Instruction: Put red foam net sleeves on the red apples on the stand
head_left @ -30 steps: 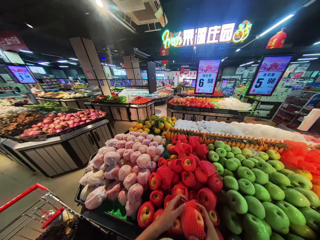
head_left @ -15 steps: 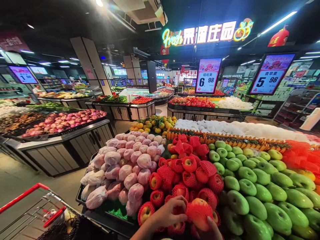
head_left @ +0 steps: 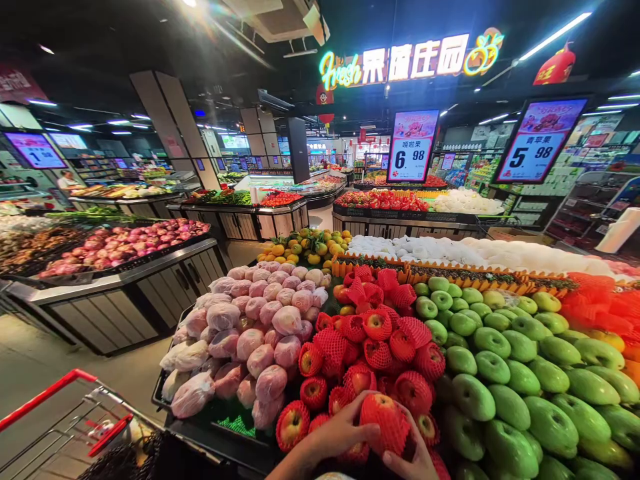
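Observation:
At the bottom of the view both my hands meet on one red apple in a red foam net [head_left: 384, 421], raised just above the front of the netted red apple pile [head_left: 373, 343]. My left hand [head_left: 339, 433] cups its left side, thumb across the front. From below, the fingers of my right hand [head_left: 413, 460] curl up around its right side. Green apples [head_left: 505, 373] are stacked right of the pile, and pink fruit wrapped in white paper [head_left: 255, 333] left of it.
A red-handled shopping cart [head_left: 65, 420] stands at the lower left beside the display stand. Behind the fruit are oranges [head_left: 305, 247], white netted fruit [head_left: 475, 257] and price boards reading 6.98 [head_left: 413, 147] and 5.98 [head_left: 537, 141]. An aisle runs left between produce counters [head_left: 120, 293].
The netted red apple has been turned and lifted slightly between my hands; my left hand has come from the pile onto the apple's side. The view has tipped down a little.

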Tool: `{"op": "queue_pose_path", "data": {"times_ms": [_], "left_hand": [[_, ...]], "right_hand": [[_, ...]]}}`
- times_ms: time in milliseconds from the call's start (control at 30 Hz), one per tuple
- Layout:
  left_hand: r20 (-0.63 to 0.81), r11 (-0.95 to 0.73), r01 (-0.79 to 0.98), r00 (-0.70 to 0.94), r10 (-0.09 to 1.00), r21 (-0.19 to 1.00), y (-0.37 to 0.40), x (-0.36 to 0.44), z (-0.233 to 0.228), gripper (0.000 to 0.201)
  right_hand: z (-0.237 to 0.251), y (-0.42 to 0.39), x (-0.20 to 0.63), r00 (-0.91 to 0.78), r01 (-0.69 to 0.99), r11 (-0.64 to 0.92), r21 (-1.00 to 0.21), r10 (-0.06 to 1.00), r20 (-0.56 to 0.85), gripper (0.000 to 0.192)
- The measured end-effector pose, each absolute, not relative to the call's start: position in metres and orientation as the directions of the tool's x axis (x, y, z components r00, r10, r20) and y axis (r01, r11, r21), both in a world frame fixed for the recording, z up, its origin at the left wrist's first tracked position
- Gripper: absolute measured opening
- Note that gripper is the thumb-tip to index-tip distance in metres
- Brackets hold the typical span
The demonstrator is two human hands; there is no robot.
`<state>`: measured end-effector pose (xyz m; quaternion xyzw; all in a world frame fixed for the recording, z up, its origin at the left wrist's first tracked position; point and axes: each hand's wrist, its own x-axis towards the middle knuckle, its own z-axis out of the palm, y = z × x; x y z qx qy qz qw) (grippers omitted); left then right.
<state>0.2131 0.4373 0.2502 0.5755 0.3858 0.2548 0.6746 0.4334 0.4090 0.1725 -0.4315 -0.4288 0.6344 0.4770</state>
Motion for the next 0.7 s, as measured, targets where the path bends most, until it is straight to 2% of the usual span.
{"op": "queue_pose_path", "data": {"times_ms": [167,267,333,400,467,533,633,667,700], "left_hand": [[-0.26,0.299,-0.001,0.489,0.833,0.954,0.437,0.22,0.23,0.112],[-0.319,0.381,-0.08,0.403,0.858,0.921,0.436,0.231,0.218,0.102],[-0.347,0.405,-0.128,0.326,0.879,0.905,0.438,0.237,0.213,0.091],[-0.309,0.341,-0.14,0.205,0.929,0.93,0.447,0.238,0.214,0.082],[-0.211,0.221,-0.127,0.089,0.973,0.967,0.464,0.23,0.221,0.078],[-0.11,0.112,-0.118,0.024,0.994,0.987,0.492,0.213,0.233,0.078],[-0.009,0.005,-0.044,-0.081,0.997,0.999,0.548,0.18,0.256,0.081],[0.051,-0.03,0.117,-0.178,0.983,0.993,0.569,0.17,0.263,0.078],[0.081,0.011,0.339,-0.255,0.964,0.941,0.588,0.161,0.269,0.077]], "right_hand": [[0.17,0.406,0.428,-0.184,-0.289,-0.222,-0.931,0.967,-0.173,0.088],[0.171,0.404,0.421,-0.117,-0.298,-0.175,-0.938,0.982,-0.146,0.091],[0.174,0.404,0.418,-0.072,-0.239,-0.147,-0.96,0.988,-0.134,0.097],[0.18,0.405,0.417,-0.072,-0.12,-0.154,-0.981,0.987,-0.146,0.103],[0.187,0.406,0.419,-0.138,-0.01,-0.166,-0.986,0.977,-0.164,0.102],[0.193,0.405,0.421,-0.229,0.009,-0.166,-0.986,0.96,-0.164,0.097],[0.198,0.402,0.423,-0.296,-0.036,-0.185,-0.982,0.941,-0.166,0.089],[0.199,0.401,0.423,-0.298,-0.044,-0.19,-0.981,0.94,-0.168,0.087],[0.2,0.4,0.422,-0.296,-0.049,-0.193,-0.98,0.94,-0.171,0.085]]}}
